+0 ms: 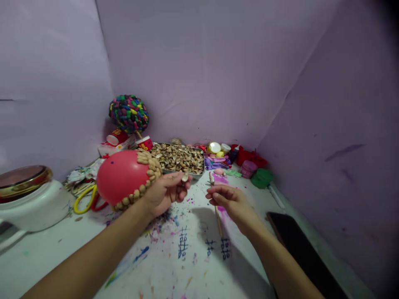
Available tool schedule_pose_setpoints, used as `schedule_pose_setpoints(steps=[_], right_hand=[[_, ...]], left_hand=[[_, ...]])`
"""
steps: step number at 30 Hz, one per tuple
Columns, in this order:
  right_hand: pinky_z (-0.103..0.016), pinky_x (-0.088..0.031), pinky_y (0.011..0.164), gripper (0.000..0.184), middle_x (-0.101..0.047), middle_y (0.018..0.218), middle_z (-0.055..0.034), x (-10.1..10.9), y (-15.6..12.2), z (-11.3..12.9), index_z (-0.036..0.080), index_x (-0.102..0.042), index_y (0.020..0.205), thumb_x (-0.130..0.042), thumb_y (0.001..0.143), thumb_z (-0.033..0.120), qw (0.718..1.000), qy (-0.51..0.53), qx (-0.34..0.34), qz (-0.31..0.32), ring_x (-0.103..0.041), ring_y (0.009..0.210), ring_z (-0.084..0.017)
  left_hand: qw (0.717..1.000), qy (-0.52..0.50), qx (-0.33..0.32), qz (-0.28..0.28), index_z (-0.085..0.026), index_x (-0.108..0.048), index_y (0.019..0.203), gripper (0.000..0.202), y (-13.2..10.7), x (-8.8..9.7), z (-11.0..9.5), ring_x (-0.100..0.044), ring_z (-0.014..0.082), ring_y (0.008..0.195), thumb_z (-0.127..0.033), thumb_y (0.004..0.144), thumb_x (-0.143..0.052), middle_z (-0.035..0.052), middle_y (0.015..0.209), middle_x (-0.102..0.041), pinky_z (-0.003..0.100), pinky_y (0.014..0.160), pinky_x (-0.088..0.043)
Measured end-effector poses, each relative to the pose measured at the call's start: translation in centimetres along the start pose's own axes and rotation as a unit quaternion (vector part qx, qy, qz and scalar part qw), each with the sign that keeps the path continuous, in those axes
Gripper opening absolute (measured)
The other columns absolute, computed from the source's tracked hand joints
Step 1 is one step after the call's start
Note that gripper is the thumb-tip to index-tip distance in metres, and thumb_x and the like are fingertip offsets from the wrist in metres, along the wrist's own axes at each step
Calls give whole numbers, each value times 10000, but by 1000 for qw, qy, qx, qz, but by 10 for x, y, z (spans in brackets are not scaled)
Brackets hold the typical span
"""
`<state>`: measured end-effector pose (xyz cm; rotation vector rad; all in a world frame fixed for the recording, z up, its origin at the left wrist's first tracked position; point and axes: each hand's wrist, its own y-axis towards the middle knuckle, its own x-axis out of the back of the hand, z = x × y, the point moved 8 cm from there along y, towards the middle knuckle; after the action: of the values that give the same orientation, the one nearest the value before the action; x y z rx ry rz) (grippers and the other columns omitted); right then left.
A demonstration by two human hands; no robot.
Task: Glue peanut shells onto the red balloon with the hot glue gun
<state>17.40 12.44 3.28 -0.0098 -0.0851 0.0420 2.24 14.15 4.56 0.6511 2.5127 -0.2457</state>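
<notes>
My left hand pinches a pale half pistachio shell between thumb and fingertips. Just left of it rests a red balloon, its right and lower sides covered with rows of shells. My right hand is raised over the table with thumb and fingers drawn together. At its fingertips is a small greyish bit I cannot make out. A thin wooden stick, perhaps a brush, runs behind those fingers. Beyond both hands stands a metal tray of pistachio shells.
At the back left sits a multicoloured shell-covered ball. Yellow-handled scissors and a white pot are on the left. Small tubs, including a green one, stand back right. A black phone-like slab lies at right.
</notes>
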Motion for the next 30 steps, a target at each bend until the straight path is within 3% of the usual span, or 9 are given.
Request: schedule_pose_setpoints(steps=[4,8,11,17,20,24,26,28,30], right_hand=[[-314,-508,677,153,-692,751,-57,-23,-11,-6,173,-642,774,-585,674,273,996,45,-57,53,-635,662,-142],[-292,-495,704,125,-686,786,-46,-40,-13,-3,176,-627,796,-529,722,198,993,43,-67,89,-630,693,-125],[-286,-481,706,111,-674,754,-32,-48,-13,-7,178,-621,779,-523,727,169,993,13,-58,104,-621,694,-126],[-277,-442,644,74,-648,670,-4,-64,-18,-22,186,-626,728,-559,702,165,989,-25,-35,140,-584,646,-135],[-269,-439,616,79,-649,670,-5,-52,-16,-16,188,-633,731,-564,693,188,991,-47,-21,122,-578,629,-134],[-268,-455,612,53,-660,673,-8,1,-9,1,199,-651,686,-636,640,220,997,-80,-15,-11,-585,644,-146],[-267,-470,628,139,-671,701,-19,19,-9,1,189,-664,732,-686,625,276,998,-18,-43,-49,-598,654,-147],[-273,-480,674,225,-689,745,-40,16,-9,-2,175,-668,796,-697,639,334,992,90,-77,-35,-620,675,-148],[-303,-475,750,257,-703,816,-72,-9,-10,-1,163,-659,842,-637,709,382,974,201,-104,25,-643,742,-167]], left_hand=[[996,8,-72,-47,-106,-605,828,178,-4,6,-39,-456,63,464,-215,794,-469,18,656,-526,173,425,-361],[984,53,-159,-67,-102,-602,842,193,-9,13,-64,-475,65,509,-199,823,-437,19,667,-532,162,445,-367],[972,97,-200,-71,-104,-602,864,192,-11,16,-73,-489,65,532,-206,831,-444,17,683,-541,155,450,-365],[973,106,-192,-64,-104,-606,875,197,-10,17,-72,-493,65,520,-210,827,-447,13,673,-556,161,447,-365],[976,107,-180,-58,-93,-604,856,191,-9,16,-70,-488,70,494,-210,819,-458,18,652,-561,167,432,-354],[985,55,-161,-35,-89,-604,863,205,-7,15,-68,-484,69,485,-206,823,-441,23,660,-556,171,436,-360],[990,10,-137,-25,-99,-601,860,214,-6,14,-67,-477,69,478,-214,831,-423,20,662,-546,177,438,-365],[993,-23,-115,-21,-107,-596,848,219,-5,13,-65,-470,71,469,-219,837,-408,17,657,-537,181,432,-363],[993,-36,-107,-22,-108,-596,843,222,-6,12,-64,-468,72,466,-218,841,-403,17,654,-534,181,428,-362]])
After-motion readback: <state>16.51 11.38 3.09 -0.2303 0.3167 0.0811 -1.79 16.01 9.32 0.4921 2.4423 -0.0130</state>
